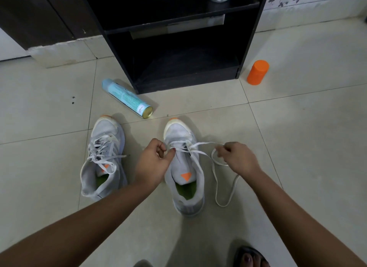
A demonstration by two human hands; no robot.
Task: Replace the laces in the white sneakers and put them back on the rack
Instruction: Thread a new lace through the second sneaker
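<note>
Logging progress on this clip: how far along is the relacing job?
Seemingly done: the sneaker on the left is laced up its eyelets, ends untied. In hand: the other sneaker is laced only near the toe; the left hand pinches there, the right hand holds the lace, whose slack trails on the floor. Left: finish it, then put both on the rack.

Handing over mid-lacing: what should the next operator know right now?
Left hand: pinches the white flat lace at the eyelets of the white mesh sneaker on the right.
Right hand: pinches the same lace's loose length, which loops onto the tiled floor.
Done: the white mesh sneaker on the left is loosely laced.
Left: finish lacing the right one, then set both on the black shelf rack, whose lower shelves hold neither.
</note>
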